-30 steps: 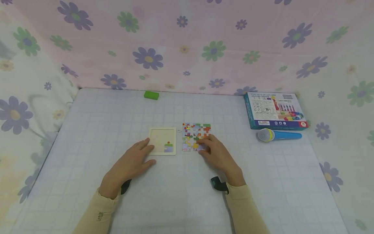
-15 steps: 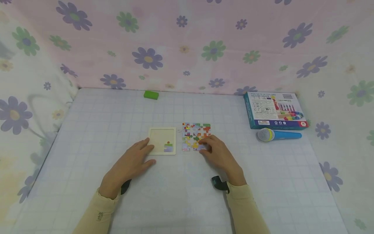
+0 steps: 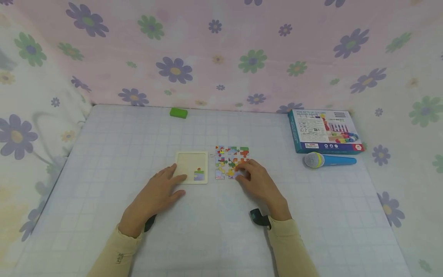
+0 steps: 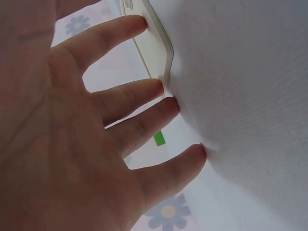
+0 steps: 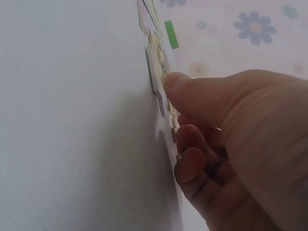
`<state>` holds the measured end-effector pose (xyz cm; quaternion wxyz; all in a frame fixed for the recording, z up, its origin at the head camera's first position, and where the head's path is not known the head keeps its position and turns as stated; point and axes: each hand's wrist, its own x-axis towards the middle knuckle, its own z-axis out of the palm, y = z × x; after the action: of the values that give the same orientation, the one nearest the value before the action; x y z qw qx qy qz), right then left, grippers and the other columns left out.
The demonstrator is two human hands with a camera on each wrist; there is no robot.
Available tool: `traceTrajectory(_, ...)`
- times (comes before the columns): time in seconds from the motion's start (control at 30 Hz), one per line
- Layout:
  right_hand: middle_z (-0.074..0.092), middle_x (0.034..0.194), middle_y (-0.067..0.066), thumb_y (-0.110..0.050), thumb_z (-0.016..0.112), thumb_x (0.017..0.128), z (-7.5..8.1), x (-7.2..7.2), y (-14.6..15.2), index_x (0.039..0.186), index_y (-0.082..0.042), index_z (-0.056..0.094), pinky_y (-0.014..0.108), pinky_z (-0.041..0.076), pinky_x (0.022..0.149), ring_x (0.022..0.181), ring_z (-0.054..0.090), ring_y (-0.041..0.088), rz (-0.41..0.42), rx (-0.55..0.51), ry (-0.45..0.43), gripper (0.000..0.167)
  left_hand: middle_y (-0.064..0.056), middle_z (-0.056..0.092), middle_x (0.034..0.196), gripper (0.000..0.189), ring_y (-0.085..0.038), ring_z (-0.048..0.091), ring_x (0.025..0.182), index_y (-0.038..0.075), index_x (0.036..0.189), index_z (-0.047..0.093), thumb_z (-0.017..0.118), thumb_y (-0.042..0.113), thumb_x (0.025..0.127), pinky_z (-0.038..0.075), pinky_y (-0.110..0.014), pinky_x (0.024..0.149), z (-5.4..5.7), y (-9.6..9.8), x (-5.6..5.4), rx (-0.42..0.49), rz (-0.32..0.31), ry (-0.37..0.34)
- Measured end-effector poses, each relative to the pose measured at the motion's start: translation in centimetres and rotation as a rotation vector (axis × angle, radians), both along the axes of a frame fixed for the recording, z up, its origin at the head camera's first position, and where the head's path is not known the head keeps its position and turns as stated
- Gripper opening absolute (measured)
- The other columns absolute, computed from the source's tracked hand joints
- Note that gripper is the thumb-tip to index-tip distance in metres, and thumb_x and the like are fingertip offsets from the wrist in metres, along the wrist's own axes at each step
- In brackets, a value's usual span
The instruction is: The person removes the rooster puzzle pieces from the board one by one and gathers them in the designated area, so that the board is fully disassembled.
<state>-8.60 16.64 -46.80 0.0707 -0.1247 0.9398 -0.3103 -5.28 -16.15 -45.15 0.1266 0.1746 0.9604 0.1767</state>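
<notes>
In the head view my left hand (image 3: 155, 196) lies with spread fingers at the lower left corner of a pale puzzle tray (image 3: 187, 163). One finger reaches over the tray's lower edge, and the left wrist view shows two fingertips on its rim (image 4: 161, 45). A green and lilac puzzle piece (image 3: 199, 176) lies in the tray's lower right. My right hand (image 3: 260, 185) pinches with curled fingers at a puzzle piece (image 5: 155, 72) in the lower right of the loose puzzle pieces (image 3: 220, 161); its index fingertip is hidden behind the thumb in the right wrist view.
A green block (image 3: 178, 112) lies near the back edge of the table. At the right stands a printed cardboard box (image 3: 325, 130), with a blue toy microphone (image 3: 330, 160) in front of it. A flowered cloth (image 3: 207, 57) hangs behind the table.
One finger of my left hand has stretched a little further right over the tray. My right hand stays in nearly the same spot at the loose puzzle pieces.
</notes>
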Motion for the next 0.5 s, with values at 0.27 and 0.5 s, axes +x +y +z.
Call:
traceTrajectory(0.27, 0.061, 0.098, 0.002, -0.015, 0.078, 0.091, 0.7, -0.1, -1.0, 0.119, -0.007, 0.072, 0.024, 0.045, 0.069, 0.079, 0.052, 0.011, 0.016, -0.017, 0.042, 0.030, -0.028, 0.042, 0.157, 0.048, -0.049, 0.044, 0.142, 0.013, 0.138, 0.064, 0.074, 0.029, 0.094, 0.038, -0.064, 0.113, 0.3, 0.1, 0.0, 0.001, -0.001, 0.008)
traceTrajectory(0.5, 0.061, 0.098, 0.001, -0.017, 0.077, 0.092, 0.9, -0.5, -3.2, 0.120, -0.009, 0.072, 0.024, 0.044, 0.070, 0.077, 0.051, 0.010, 0.069, -0.021, 0.051, 0.029, -0.028, 0.043, 0.156, 0.045, -0.049, 0.045, 0.141, 0.013, 0.137, 0.065, 0.073, 0.028, 0.095, 0.038, -0.063, 0.114, 0.5, 0.2, 0.1, 0.006, -0.004, 0.017)
